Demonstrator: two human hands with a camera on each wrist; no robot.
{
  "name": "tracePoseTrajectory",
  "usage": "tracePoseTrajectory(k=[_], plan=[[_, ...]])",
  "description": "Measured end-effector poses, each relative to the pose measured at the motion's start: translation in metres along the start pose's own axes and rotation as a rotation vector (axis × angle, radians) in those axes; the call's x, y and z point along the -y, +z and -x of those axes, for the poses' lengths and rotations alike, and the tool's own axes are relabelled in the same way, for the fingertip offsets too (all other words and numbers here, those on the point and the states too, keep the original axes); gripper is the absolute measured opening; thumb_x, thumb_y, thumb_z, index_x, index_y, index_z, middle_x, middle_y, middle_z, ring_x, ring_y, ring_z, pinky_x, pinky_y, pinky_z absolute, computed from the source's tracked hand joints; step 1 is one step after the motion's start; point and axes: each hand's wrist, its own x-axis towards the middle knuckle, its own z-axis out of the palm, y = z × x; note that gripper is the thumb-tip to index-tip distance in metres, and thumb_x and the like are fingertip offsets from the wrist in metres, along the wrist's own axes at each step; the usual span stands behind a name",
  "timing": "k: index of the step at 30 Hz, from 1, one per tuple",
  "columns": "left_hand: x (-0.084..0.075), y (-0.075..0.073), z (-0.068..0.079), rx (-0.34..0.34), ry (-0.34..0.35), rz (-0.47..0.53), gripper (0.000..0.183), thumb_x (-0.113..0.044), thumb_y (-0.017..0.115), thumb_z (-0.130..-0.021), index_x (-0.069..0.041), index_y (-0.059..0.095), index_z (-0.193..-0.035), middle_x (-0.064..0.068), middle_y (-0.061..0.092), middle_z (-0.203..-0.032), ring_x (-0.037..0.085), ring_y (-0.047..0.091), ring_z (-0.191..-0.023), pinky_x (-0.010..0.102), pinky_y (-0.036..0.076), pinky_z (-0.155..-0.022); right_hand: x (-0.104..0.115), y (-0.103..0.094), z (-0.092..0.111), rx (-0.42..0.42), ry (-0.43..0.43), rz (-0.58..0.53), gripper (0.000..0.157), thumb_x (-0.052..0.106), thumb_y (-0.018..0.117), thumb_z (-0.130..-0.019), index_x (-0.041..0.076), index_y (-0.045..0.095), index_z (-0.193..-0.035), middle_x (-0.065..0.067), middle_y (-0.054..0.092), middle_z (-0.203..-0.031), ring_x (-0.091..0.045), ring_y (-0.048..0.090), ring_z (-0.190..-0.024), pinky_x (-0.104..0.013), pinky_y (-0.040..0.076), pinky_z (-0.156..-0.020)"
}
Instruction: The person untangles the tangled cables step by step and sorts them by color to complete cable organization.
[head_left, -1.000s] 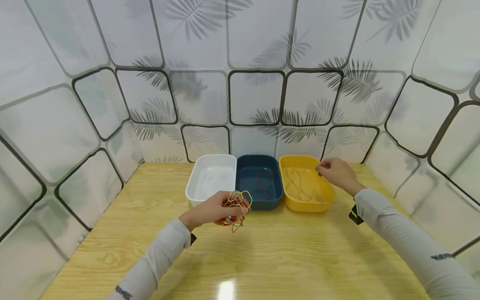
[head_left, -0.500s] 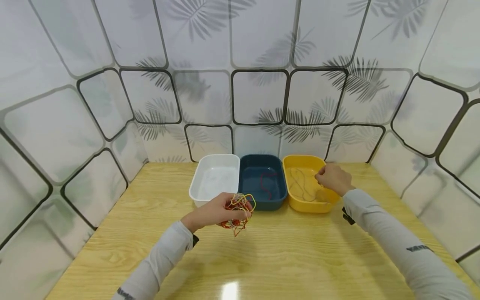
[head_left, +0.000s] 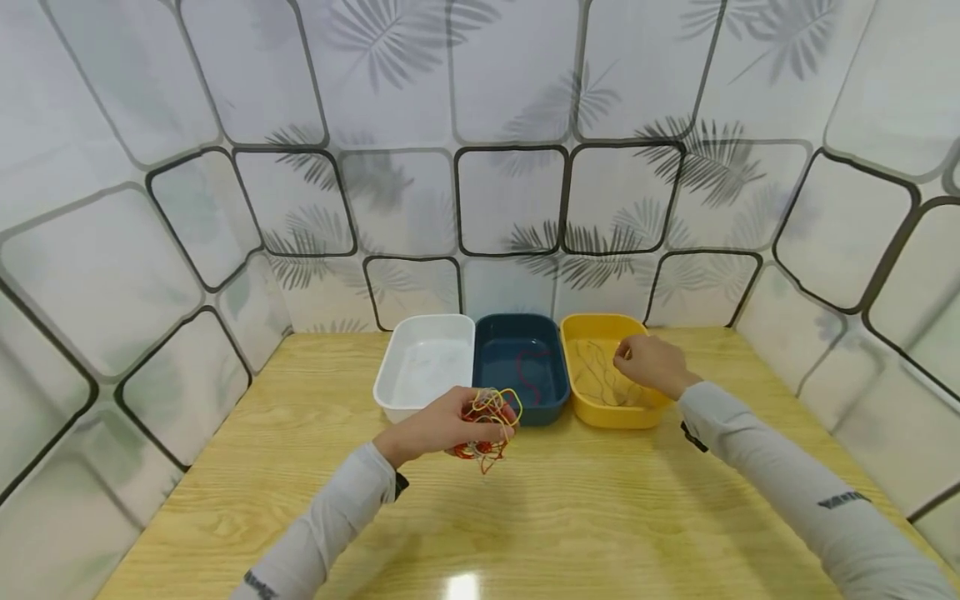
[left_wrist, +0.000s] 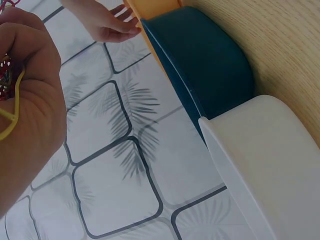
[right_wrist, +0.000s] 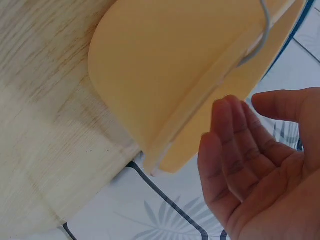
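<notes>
Now the right hand (head_left: 651, 364), fingers (right_wrist: 227, 137) loosened, hovers farther inward; left hand (head_left: 456, 423) grips strings (head_left: 491, 408).

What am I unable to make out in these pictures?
Head view: part of the tangled red, yellow and white string bundle, covered by the left hand.
Left wrist view: much of that bundle, cut off by the left edge.
Right wrist view: the floor of the round-cornered yellow plastic bin, hidden by its wall.
</notes>
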Motion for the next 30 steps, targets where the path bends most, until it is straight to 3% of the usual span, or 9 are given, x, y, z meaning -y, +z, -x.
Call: tracePoseTrajectory(k=[3,11,16,24,30], plan=[[-0.001,0.001,-0.002,0.012,0.003,-0.019,0.030,-0.034,0.065,-0.085,-0.013,0.063,-0.106,0.003,0.065,-0.095,0.018,0.059,-0.082,0.035,0.048,-0.068,-0.001,-0.004,0.003,0.001,-0.013,-0.036,0.030,0.032,0.048,-0.091,0.011,0.064,-0.105,-0.006,0.064,-0.096,-0.014,0.056,-0.066,-0.033,0.043,-0.052],[-0.003,0.004,-0.004,0.032,-0.009,-0.041,0.030,-0.036,0.063,-0.085,-0.015,0.063,-0.107,0.002,0.065,-0.096,0.019,0.060,-0.084,0.036,0.048,-0.071,0.019,-0.020,0.021,0.024,-0.061,-0.179,0.034,0.039,0.049,-0.092,0.011,0.062,-0.107,0.000,0.063,-0.089,-0.010,0.058,-0.064,-0.030,0.044,-0.055],[-0.004,0.005,-0.004,0.035,-0.005,-0.072,0.028,-0.036,0.063,-0.086,-0.017,0.063,-0.106,0.001,0.065,-0.095,0.019,0.060,-0.081,0.037,0.049,-0.069,0.044,-0.028,0.031,-0.005,-0.140,-0.221,0.026,0.037,0.052,-0.092,0.015,0.063,-0.100,0.004,0.061,-0.086,-0.011,0.057,-0.063,-0.030,0.044,-0.057],[-0.005,0.008,-0.008,0.042,0.010,-0.052,0.031,-0.034,0.062,-0.087,-0.013,0.062,-0.109,0.002,0.065,-0.097,0.019,0.061,-0.086,0.036,0.048,-0.074,0.103,-0.029,0.063,-0.063,-0.349,-0.448,0.013,0.031,0.055,-0.092,0.020,0.061,-0.095,0.003,0.061,-0.082,-0.011,0.054,-0.055,-0.029,0.045,-0.053],[-0.006,0.011,-0.013,0.026,0.012,-0.063,0.028,-0.037,0.061,-0.087,-0.019,0.063,-0.108,0.000,0.065,-0.098,0.019,0.060,-0.085,0.036,0.048,-0.073,0.142,-0.028,0.085,-0.085,-0.491,-0.528,0.021,0.042,0.048,-0.094,0.026,0.059,-0.100,0.011,0.059,-0.082,-0.008,0.052,-0.055,-0.028,0.043,-0.050]])
